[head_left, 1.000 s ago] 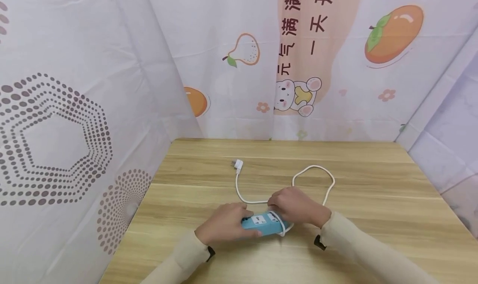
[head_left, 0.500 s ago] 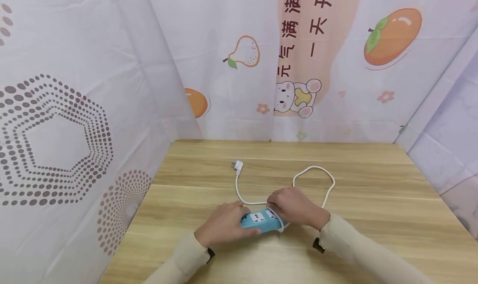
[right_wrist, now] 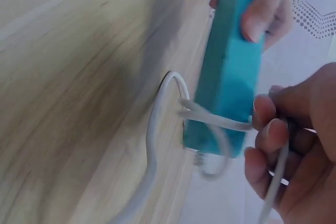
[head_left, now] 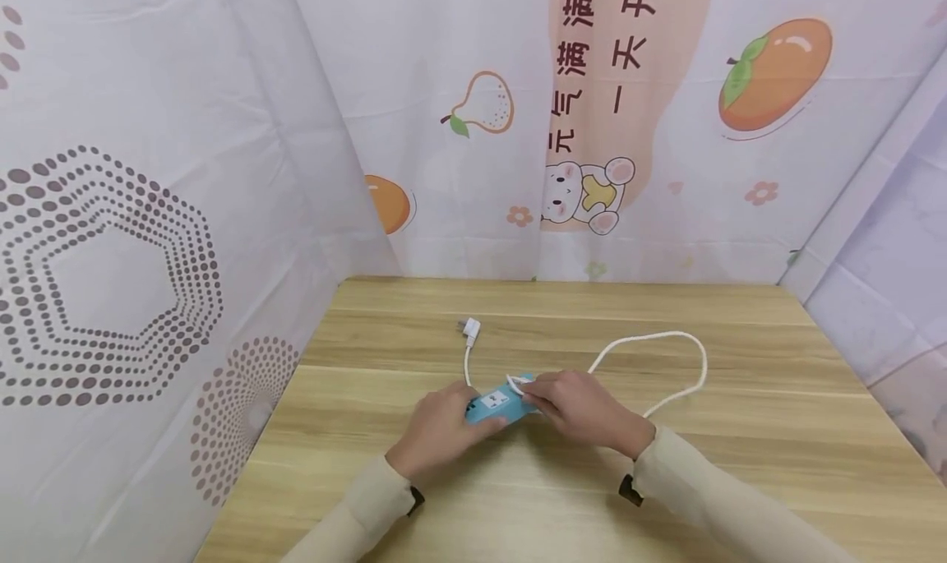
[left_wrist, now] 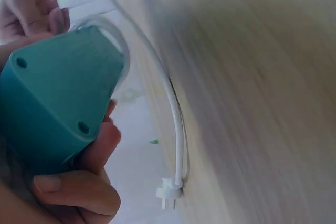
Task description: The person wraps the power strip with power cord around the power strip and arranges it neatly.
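Note:
A blue power strip (head_left: 510, 413) with white socket faces is gripped by my left hand (head_left: 438, 433), thumb along its near side. It looks raised off the table in the wrist views. Its white cord (right_wrist: 226, 123) loops round the strip's right end. My right hand (head_left: 588, 411) pinches the cord between thumb and fingers beside that end; in the right wrist view the cord also runs through its curled fingers. The strip's underside with screw holes faces the left wrist view. The cord's white plug (head_left: 471, 329) lies on the table beyond my left hand.
The wood-grain table (head_left: 385, 325) bears a wide loop of loose cord (head_left: 666, 334) to the right, running under my right forearm. Printed white curtains (head_left: 473, 185) hang along the back and both sides.
The strip has tilted, its right end moving up and away, and the left hand has turned with it. The right hand draws the cord round that end; the loose loop on the table has shifted right.

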The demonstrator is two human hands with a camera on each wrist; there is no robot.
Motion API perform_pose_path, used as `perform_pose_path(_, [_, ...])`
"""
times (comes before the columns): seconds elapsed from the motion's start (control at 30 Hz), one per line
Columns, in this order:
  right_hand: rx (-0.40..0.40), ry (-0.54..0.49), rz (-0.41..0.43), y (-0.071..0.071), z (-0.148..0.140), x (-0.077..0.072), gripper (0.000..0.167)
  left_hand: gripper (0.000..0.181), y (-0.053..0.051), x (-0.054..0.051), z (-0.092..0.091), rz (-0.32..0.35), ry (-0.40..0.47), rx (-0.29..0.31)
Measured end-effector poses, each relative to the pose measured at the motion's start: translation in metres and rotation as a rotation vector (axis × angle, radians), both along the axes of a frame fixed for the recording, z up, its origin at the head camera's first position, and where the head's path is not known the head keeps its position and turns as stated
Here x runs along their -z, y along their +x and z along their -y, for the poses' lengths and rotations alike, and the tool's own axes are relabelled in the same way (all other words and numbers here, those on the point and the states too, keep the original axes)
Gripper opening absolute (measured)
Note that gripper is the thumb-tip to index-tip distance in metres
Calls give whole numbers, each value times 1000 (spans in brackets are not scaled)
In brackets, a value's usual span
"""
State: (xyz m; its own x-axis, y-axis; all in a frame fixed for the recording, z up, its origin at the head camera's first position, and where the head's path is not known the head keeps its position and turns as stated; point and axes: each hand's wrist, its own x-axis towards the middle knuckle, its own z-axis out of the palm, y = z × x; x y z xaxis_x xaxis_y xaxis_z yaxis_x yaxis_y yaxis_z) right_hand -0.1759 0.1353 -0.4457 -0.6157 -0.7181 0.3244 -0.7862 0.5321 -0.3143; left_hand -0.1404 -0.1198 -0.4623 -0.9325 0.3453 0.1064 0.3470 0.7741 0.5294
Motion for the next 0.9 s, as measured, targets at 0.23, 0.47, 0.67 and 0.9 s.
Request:
perform_pose_path(0.23, [9, -141, 12, 0, -5, -2, 28, 65, -4, -3, 3, 53, 120, -61])
perform_pose_path(0.47, [-17, -248, 40, -1, -7, 3, 35, 63, -5, -4, 10, 133, 258, -72])
perform_pose_path(0.67, [-58, -361, -34, -4, -5, 6, 42, 52, -5, -10, 13, 328, 542, -114])
perform_pose_path(0.9, [-42, -398, -103, -2, 0, 4, 57, 44, -8, -12, 16, 522, 844, -129])
